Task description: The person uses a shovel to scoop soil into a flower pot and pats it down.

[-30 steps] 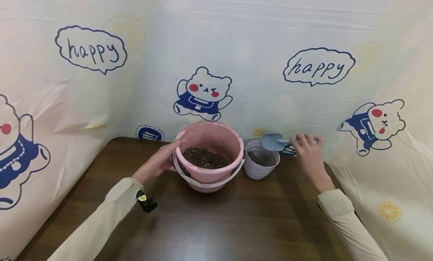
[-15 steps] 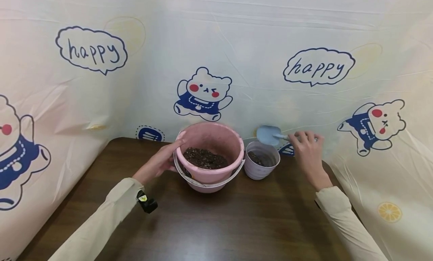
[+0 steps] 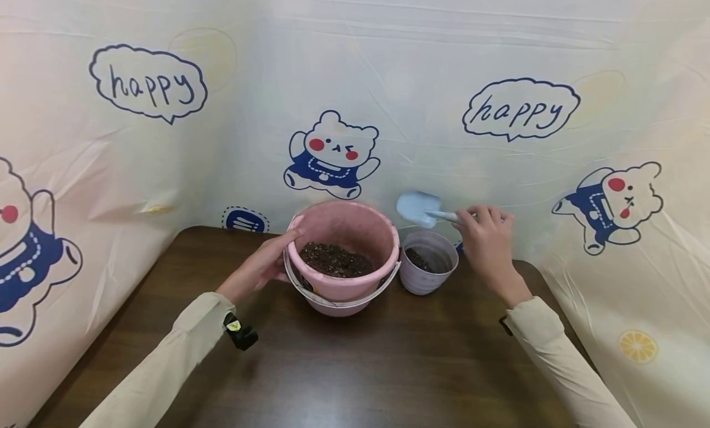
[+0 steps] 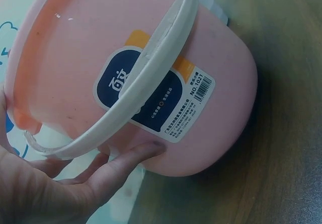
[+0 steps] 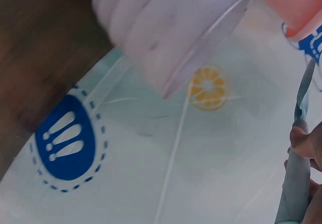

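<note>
A pink bucket [image 3: 333,286] with a white handle [image 3: 333,301] stands on the table, dark soil [image 3: 333,259] in its bottom. My left hand [image 3: 266,258] holds it by its left side; in the left wrist view the thumb [image 4: 146,151] lies along the wall below the label and the other fingers go behind. Right of the bucket is a small pale purple pot [image 3: 424,280] with some soil in it. My right hand [image 3: 490,246] grips the handle of a light blue trowel [image 3: 417,207], raised above the pot. Its blade looks bare and points left, toward the bucket.
The dark wooden table [image 3: 344,366] ends at a printed cloth [image 3: 432,107] hanging behind and on both sides. Bucket and pot stand close together near the back edge. A black wrist device [image 3: 241,331] sits at the left cuff.
The trowel has risen from the pot's mouth and swung left toward the bucket, the right hand moving up and left with it. Left hand, bucket and pot have stayed put.
</note>
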Tool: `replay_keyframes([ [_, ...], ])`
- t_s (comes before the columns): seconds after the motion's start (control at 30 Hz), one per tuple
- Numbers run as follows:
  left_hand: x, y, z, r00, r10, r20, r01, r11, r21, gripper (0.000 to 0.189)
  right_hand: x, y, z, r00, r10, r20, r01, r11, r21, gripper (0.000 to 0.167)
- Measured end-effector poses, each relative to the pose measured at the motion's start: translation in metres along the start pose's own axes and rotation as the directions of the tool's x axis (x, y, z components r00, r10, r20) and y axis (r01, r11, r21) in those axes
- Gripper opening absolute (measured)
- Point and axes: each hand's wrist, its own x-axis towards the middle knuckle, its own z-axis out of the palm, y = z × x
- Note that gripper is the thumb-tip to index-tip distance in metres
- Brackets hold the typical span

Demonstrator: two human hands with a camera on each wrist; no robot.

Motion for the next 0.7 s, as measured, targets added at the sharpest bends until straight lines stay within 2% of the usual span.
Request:
replay_keyframes([
  [0.2, 0.001, -0.001, 0.000, 1.000, -0.001, 0.003, 0.001, 1.000, -0.007, 0.085, 0.013, -0.018, 0.000, 0.999, -0.011, 0.037, 0.009, 0.999, 0.052, 0.016],
  [0.43, 0.001, -0.003, -0.002, 1.000, 0.006, 0.007, -0.006, 1.000, -0.020, 0.086, 0.025, -0.034, 0.008, 0.995, -0.071, 0.071, 0.064, 0.993, 0.097, 0.013],
  [0.6, 0.000, -0.001, -0.001, 1.000, 0.004, 0.006, -0.004, 1.000, -0.011, 0.086, 0.033, -0.043, 0.016, 0.990, -0.124, 0.072, 0.117, 0.989, 0.091, 0.013],
  [0.7, 0.000, -0.001, -0.001, 1.000, -0.003, -0.001, 0.003, 1.000, -0.011, 0.086, 0.039, -0.049, 0.019, 0.982, -0.158, 0.107, 0.151, 0.986, 0.069, 0.015],
])
